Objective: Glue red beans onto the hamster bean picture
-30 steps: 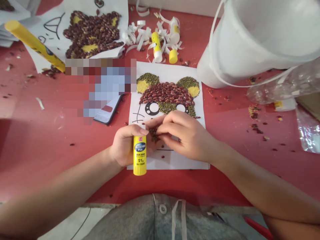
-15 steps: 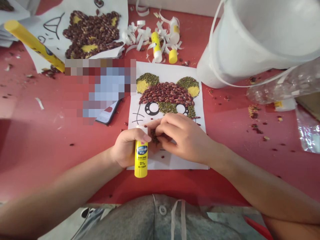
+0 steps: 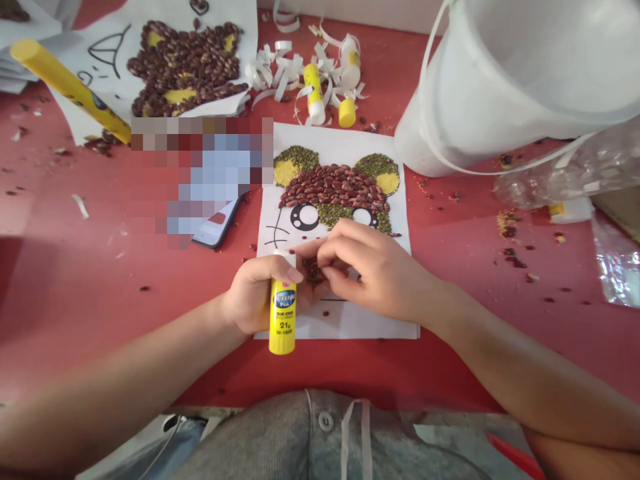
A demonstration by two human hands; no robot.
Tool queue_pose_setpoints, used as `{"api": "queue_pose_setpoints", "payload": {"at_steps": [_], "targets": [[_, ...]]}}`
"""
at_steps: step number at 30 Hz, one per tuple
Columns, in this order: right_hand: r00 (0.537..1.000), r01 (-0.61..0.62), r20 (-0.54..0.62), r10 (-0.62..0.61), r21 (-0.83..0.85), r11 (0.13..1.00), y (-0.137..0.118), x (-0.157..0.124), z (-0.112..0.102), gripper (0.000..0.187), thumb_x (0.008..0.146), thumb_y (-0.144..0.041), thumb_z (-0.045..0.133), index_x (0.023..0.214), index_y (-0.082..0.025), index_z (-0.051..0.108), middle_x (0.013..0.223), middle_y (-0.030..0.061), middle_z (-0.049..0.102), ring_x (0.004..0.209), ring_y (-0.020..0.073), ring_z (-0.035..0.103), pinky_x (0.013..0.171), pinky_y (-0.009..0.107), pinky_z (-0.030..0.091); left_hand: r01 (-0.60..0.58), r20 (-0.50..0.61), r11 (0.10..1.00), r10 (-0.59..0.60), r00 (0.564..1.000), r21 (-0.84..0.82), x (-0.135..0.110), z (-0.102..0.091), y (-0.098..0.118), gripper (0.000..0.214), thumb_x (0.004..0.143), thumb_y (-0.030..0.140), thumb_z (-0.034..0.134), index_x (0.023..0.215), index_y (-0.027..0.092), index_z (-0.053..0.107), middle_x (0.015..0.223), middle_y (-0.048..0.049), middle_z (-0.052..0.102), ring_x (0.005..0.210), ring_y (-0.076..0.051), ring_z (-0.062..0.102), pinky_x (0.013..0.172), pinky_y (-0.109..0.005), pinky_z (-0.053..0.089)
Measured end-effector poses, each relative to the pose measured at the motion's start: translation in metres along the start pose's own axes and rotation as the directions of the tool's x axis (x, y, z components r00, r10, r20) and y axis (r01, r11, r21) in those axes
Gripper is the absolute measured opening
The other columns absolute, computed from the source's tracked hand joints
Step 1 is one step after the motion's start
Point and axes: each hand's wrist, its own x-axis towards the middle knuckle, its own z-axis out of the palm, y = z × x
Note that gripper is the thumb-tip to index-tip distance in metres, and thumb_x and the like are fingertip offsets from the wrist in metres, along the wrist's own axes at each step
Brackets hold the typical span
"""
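Your left hand (image 3: 257,297) was closed around a yellow PVA glue stick (image 3: 283,310), whose base passed the lower edge of the paper sheet (image 3: 380,323). Your right hand (image 3: 380,270) pinched dark red beans (image 3: 314,272) above that sheet. The red worktop (image 3: 100,267) lay open leftward; a white bucket (image 3: 480,87) stood upper right.

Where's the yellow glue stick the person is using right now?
In the head view, the yellow glue stick is gripped in the person's left hand, over the lower edge of the bean-mosaic paper sheet, just left of the right hand.
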Motion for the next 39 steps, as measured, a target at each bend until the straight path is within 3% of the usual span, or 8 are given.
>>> {"api": "queue_pose_setpoints", "payload": {"at_steps": [5, 9, 14, 18, 21, 25, 39], "targets": [[0.998, -0.056, -0.017, 0.059, 0.129, 0.99, 0.002, 0.0, -0.007, 0.01, 0.086, -0.012, 0.047, 0.081, -0.018, 0.051, 0.082, 0.0019, 0.049, 0.074, 0.013, 0.049, 0.067, 0.028, 0.042, -0.018, 0.026, 1.0, 0.018, 1.0, -0.023, 0.0, -0.002, -0.002, 0.034, 0.053, 0.014, 0.05, 0.083, 0.013, 0.067, 0.089, -0.0091, 0.071, 0.107, -0.029, 0.059, 0.1, -0.043, 0.04], [0.987, -0.144, -0.025, 0.156, 0.265, 0.953, 0.007, 0.0, -0.009, 0.009, 0.088, -0.016, 0.048, 0.081, -0.019, 0.053, 0.081, 0.0012, 0.051, 0.076, 0.0128, 0.05, 0.069, 0.028, 0.043, -0.023, 0.03, 1.0, 0.024, 0.999, -0.021, 0.001, -0.008, -0.004, 0.037, 0.057, 0.012, 0.052, 0.091, 0.013, 0.069, 0.093, -0.0078, 0.072, 0.101, -0.025, 0.063, 0.099, -0.04, 0.042], [0.969, -0.222, 0.0, 0.247, 0.432, 0.874, 0.01, 0.0, -0.012, 0.009, 0.087, -0.021, 0.052, 0.08, -0.019, 0.056, 0.081, 0.0005, 0.052, 0.077, 0.0118, 0.05, 0.073, 0.028, 0.044, 0.026, 0.023, 0.997, -0.028, 0.999, 0.071, -0.001, -0.008, -0.003, 0.03, 0.066, 0.01, 0.058, 0.093, 0.012, 0.069, 0.086, -0.0065, 0.072, 0.08, -0.017, 0.068, 0.076, -0.026, 0.055], [0.961, -0.239, 0.008, 0.276, 0.522, 0.819, 0.006, 0.001, -0.009, 0.008, 0.086, -0.02, 0.052, 0.08, -0.019, 0.058, 0.081, 0.0003, 0.053, 0.074, 0.0109, 0.051, 0.071, 0.027, 0.044, 0.118, -0.081, 0.964, -0.102, 0.992, 0.238, -0.006, 0.001, -0.002, 0.006, 0.068, 0.014, 0.063, 0.073, 0.012, 0.065, 0.057, -0.0003, 0.063, 0.046, -0.011, 0.059, 0.044, -0.021, 0.051], [0.966, -0.222, -0.005, 0.26, 0.51, 0.831, 0.0, 0.001, -0.005, 0.009, 0.085, -0.016, 0.052, 0.079, -0.019, 0.059, 0.081, 0.0003, 0.054, 0.074, 0.0106, 0.052, 0.069, 0.026, 0.044, 0.166, -0.148, 0.894, -0.114, 0.982, 0.415, -0.009, 0.005, -0.004, 0.008, 0.069, 0.02, 0.066, 0.066, 0.014, 0.061, 0.044, 0.0046, 0.053, 0.033, -0.007, 0.048, 0.032, -0.017, 0.041], [0.98, -0.161, -0.031, 0.197, 0.456, 0.875, -0.007, 0.0, -0.001, 0.012, 0.086, -0.011, 0.052, 0.08, -0.018, 0.06, 0.082, 0.0003, 0.056, 0.072, 0.0091, 0.053, 0.065, 0.024, 0.044, 0.128, -0.112, 0.821, -0.078, 0.991, 0.556, -0.011, 0.003, -0.006, 0.013, 0.071, 0.025, 0.066, 0.066, 0.014, 0.06, 0.038, 0.0059, 0.048, 0.031, -0.006, 0.042, 0.032, -0.015, 0.034], [0.994, -0.088, -0.021, 0.103, 0.37, 0.925, -0.009, -0.003, 0.002, 0.012, 0.087, -0.011, 0.053, 0.079, -0.016, 0.06, 0.079, -0.0007, 0.051, 0.07, 0.0076, 0.049, 0.06, 0.021, 0.041, 0.137, -0.099, 0.752, -0.095, 0.99, 0.645, -0.011, -0.001, -0.006, 0.018, 0.073, 0.029, 0.064, 0.064, 0.015, 0.056, 0.038, 0.0047, 0.049, 0.033, -0.008, 0.044, 0.036, -0.021, 0.038]]}}
